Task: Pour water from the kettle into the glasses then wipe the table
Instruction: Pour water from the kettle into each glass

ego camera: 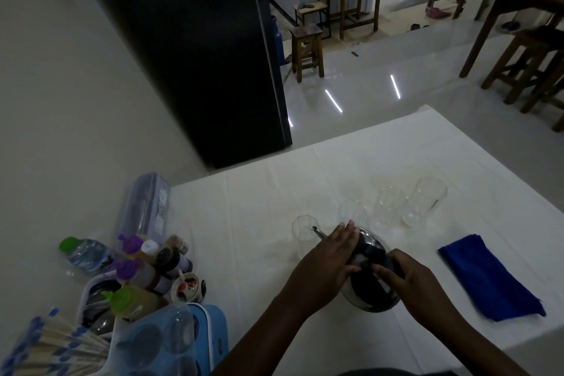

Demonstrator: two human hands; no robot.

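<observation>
Dim kitchen, white-clothed table [244,223] ahead of me. The kettle [370,272] is tipped, spout at the nearest of four glasses [303,229]; I'd pour slowly, keeping the spout over the rim. My right hand [418,281] is clenched round the handle; left hand [328,256] lies flat, fingers together, on the lid. The blue cloth [488,278] waits at right.

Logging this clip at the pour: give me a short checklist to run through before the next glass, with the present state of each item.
1. Right hand grip on kettle handle: ok.
2. Left hand steadying the lid: ok.
3. Spout over the nearest glass: ok.
4. Water level in that glass: cannot tell.
5. Other three glasses upright in a row: ok.
6. Blue cloth on the table for wiping: ok.
</observation>
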